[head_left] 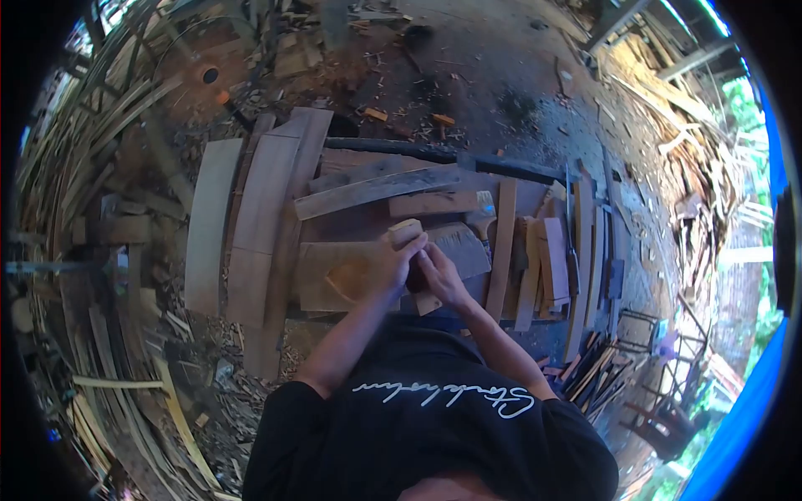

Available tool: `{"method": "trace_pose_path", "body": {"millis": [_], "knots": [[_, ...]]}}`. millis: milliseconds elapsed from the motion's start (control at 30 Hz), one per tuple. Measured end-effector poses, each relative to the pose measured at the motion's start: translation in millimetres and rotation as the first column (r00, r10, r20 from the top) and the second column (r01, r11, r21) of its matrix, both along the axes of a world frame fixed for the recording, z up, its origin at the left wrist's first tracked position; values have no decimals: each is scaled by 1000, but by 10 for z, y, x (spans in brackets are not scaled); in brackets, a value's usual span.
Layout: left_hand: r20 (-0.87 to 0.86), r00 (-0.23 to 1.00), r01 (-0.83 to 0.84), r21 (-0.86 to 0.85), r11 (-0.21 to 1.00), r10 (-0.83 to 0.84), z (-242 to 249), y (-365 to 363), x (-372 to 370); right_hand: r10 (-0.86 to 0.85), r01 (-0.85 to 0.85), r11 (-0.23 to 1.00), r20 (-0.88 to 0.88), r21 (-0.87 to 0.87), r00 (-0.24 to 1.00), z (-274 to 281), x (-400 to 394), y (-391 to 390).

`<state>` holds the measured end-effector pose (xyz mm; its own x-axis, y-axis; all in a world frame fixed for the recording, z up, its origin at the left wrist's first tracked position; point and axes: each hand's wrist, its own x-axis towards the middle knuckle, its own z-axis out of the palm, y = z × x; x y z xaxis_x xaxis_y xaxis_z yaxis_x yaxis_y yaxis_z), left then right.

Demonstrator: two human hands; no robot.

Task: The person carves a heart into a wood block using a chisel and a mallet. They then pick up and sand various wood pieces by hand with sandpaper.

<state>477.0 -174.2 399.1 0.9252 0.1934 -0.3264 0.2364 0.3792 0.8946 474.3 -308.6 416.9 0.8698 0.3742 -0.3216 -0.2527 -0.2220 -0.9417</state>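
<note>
Close together in front of my chest, both hands are over the workbench. My left hand (399, 257) is closed around a short wooden block (405, 230), whose pale, rounded end sticks out past the fingers. Right against it is my right hand (443, 274), fingers curled in at the same spot, their tips partly hidden. Below the hands shows the pale end of a wood piece (427, 302). Under my left wrist lies a wide board (317, 271) with an orange-brown patch (349, 280). Beyond the hands is a rough-ended plank (464, 249).
Long boards (266, 225) lie along the bench's left side, and narrow strips (503, 250) lie to the right. A brush-like tool (483, 215) rests among the planks. Scrap wood and shavings cover the floor (501, 75). Piled timber (109, 351) stands at left.
</note>
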Motion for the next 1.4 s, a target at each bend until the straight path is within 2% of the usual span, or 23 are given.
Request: {"method": "trace_pose_path", "body": {"millis": [33,133,267,333,433,500,667,733,767,833,867,900,933,967,1000,1033,1067,1100,1167,1233,1300,1333,1400], "knots": [[2,1000,-23,0,1000,23,15,7,1,23,-23,1000,2,0,1000,47,25,-22],[1,991,131,-211,969,-134,-38,65,10,31,27,970,-233,242,972,138,120,-110],[-5,997,70,-234,970,-74,-1,86,-21,136,-35,945,-294,324,946,266,192,-155],[39,973,229,-175,958,-226,84,139,-51,146,-57,953,-287,297,947,259,225,-172],[-78,988,132,-50,990,-135,280,83,-120,138,-54,959,-289,280,948,203,243,-200],[-68,984,163,-12,986,-164,242,118,-126,135,-46,956,-298,290,945,171,235,-199],[-13,991,136,100,986,-135,-270,164,-182,136,38,907,-377,419,916,55,212,-204],[91,995,-42,68,997,36,-387,257,-175,87,102,901,-407,421,909,24,224,-265],[91,995,-43,70,997,37,-444,284,-188,39,166,892,-439,420,898,9,233,-301],[-111,992,48,-39,998,-53,-304,334,-229,4,202,889,-449,410,894,-8,246,-351],[-112,993,45,-37,998,-48,-225,350,-245,-32,238,885,-457,401,889,-19,250,-358],[-132,977,144,-165,976,-167,-130,363,-259,-28,235,885,-458,403,889,-11,250,-342],[-135,949,236,-293,926,-285,-83,363,-271,-40,217,894,-412,393,910,-6,246,-323],[-135,950,234,-293,927,-282,-95,313,-283,-52,200,903,-364,381,930,-2,240,-304],[-118,966,197,-237,952,-229,-98,222,-298,-50,199,903,-365,382,930,5,227,-276],[-97,980,156,-180,971,-175,-104,152,-302,-116,183,942,-236,281,965,7,210,-238],[-98,980,153,-179,972,-172,-111,117,-300,-164,179,968,-96,176,982,12,189,-206],[-94,984,128,-208,970,-151,-79,95,-297,-160,176,968,-96,178,982,27,166,-183],[-87,989,97,-233,968,-120,-8,61,-284,-97,180,953,317,-244,944,64,132,-130],[-79,988,119,-164,979,-134,135,38,-273,-121,211,961,411,-181,904,56,78,-48],[-94,983,154,-56,986,-159,310,-8,-268,-54,248,936,593,-250,804,73,32,3],[-117,974,199,49,979,-192,365,-32,-270,-37,256,928,620,-269,784,123,-12,55],[-121,980,167,90,982,-155,258,-86,-262,45,225,920,656,-321,753,0,-32,22]]}}
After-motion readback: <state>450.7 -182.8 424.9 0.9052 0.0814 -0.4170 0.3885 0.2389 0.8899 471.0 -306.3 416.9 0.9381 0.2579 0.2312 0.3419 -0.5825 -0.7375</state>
